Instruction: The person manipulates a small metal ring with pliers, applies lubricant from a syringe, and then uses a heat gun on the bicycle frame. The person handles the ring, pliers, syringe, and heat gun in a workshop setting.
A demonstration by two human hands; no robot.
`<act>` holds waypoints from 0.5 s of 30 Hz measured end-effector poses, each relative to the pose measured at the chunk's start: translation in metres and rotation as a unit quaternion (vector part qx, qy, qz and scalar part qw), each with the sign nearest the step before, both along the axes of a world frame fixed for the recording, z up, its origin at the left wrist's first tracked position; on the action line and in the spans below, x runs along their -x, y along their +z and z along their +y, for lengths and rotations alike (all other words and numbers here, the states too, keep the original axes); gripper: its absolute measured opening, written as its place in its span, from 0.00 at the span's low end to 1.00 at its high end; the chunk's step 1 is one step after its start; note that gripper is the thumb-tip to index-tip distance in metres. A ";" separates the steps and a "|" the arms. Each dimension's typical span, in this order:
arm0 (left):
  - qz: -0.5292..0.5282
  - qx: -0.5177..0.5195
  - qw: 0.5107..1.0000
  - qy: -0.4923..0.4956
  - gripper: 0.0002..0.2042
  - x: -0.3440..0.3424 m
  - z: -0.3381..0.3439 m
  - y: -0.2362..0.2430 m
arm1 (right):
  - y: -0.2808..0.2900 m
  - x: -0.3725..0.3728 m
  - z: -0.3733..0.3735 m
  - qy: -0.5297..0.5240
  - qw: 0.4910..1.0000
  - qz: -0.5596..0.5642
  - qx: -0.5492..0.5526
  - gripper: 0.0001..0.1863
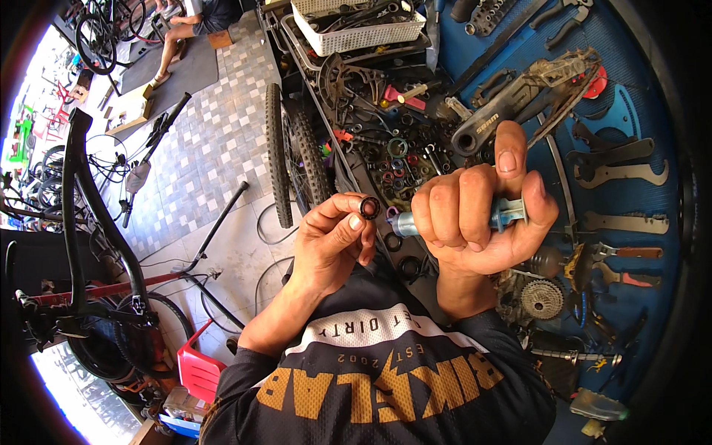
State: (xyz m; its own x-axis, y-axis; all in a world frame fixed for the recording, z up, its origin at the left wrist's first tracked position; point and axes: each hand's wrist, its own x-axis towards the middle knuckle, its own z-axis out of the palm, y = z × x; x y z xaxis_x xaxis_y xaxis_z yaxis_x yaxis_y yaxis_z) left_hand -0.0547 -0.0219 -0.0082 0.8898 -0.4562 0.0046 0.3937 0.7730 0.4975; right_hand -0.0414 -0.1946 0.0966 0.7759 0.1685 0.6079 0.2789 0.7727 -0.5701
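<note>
My left hand (330, 248) pinches a small dark ring-shaped part, likely a bearing (369, 208), between thumb and fingers, its opening facing up. My right hand (482, 222) is wrapped round a translucent blue syringe (406, 225), with the index finger raised and the thumb up beside the flanged end. The syringe's nozzle points left at the ring, very close to it; whether they touch I cannot tell. Beneath both hands lies a cluttered tray of small rings and parts (393, 163), and a dirty crank arm (475, 130) rests just beyond my right hand.
Wrenches and pliers (615, 222) line a blue mat on the right, with a cassette (541, 298). A white basket (356, 30) stands at the top. Tires (278, 156), a black bike frame (74, 208) and a red chair (196, 363) are leftward. Another person's leg (170, 55) shows top left.
</note>
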 end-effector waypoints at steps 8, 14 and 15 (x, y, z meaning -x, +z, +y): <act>-0.004 0.004 1.000 0.002 0.09 0.001 0.000 0.002 | -0.001 0.001 0.006 -0.023 0.999 -0.015 0.027 0.12; 0.004 -0.003 1.000 0.001 0.09 0.003 0.001 0.005 | -0.002 0.000 0.007 -0.019 0.999 -0.016 0.034 0.11; 0.004 -0.004 1.000 0.002 0.09 0.003 0.001 0.005 | -0.002 0.000 0.007 -0.018 0.999 -0.017 0.035 0.11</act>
